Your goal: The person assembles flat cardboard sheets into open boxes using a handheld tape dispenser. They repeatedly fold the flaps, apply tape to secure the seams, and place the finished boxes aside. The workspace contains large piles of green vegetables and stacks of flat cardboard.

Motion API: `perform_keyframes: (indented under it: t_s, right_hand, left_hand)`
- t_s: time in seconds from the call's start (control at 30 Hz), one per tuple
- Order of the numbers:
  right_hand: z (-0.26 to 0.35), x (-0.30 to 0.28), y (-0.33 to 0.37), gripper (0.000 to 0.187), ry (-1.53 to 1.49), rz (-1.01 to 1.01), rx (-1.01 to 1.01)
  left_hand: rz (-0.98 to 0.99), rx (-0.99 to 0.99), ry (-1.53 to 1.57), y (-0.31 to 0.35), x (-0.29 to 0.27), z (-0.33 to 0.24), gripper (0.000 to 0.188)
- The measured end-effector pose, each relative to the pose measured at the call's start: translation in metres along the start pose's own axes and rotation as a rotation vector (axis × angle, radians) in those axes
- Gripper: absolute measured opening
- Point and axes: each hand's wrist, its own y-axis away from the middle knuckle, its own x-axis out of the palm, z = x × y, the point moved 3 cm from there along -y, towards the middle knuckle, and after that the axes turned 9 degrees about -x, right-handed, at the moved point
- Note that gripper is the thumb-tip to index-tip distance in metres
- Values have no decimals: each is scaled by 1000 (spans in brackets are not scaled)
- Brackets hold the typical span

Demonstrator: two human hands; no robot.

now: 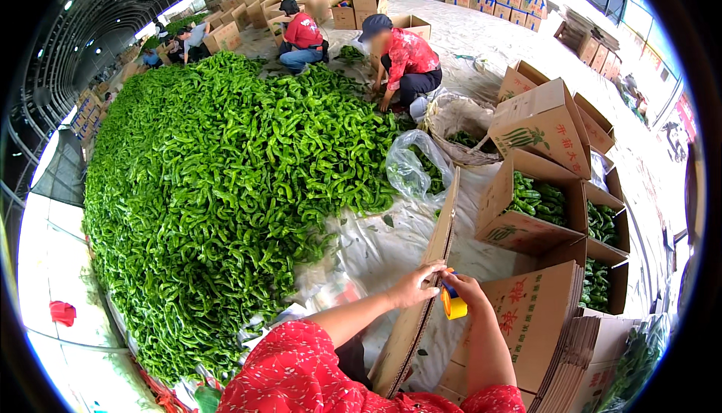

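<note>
A flattened cardboard carton [398, 347] stands on edge in front of me, its narrow side facing up. My left hand [415, 285] is closed on its upper edge, with the thumb and fingers pinching the board. Just to the right, my right hand [468, 290] grips a roll of yellow tape [453, 306]; something blue shows by the fingers above it. The roll is close against the carton's right face. Whether any tape is stuck to the board cannot be made out.
A wide heap of green peppers [226, 187] covers the left. Open cartons of peppers [538, 201] line the right, above a stack of flat cartons [526, 323]. A clear plastic bag [412, 163] and a sack [459, 121] lie ahead. Several people crouch farther off, two in red tops [410, 60].
</note>
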Motion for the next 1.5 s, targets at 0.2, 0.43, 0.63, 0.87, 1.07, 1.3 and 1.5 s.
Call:
perform_keyframes:
  t_s: [0.2, 0.43, 0.63, 0.87, 1.07, 1.3, 1.5]
  right_hand:
    - [14, -23, 1, 52, 513, -86, -42]
    - [16, -8, -14, 48, 838, -254, 157]
    - [27, -11, -21, 36, 734, -240, 95]
    - [36, -85, -33, 27, 624, -466, -70]
    - [-8, -166, -39, 30, 766, -670, -37]
    - [-50, -217, -70, 24, 848, -825, -290]
    - [-96, -216, -103, 21, 947, -944, -446]
  left_hand:
    - [38, 269, -613, 8, -25, -15, 18]
    - [696, 404, -710, -11, -26, -28, 47]
    - [624, 528, -923, 4, -46, -41, 45]
    - [344, 423, -855, 12, -110, -48, 43]
    - [150, 60, -1012, 89, -58, -9, 44]
    - [-54, -24, -1032, 80, 105, -17, 44]
    - [396, -489, -988, 36, 193, 50, 53]
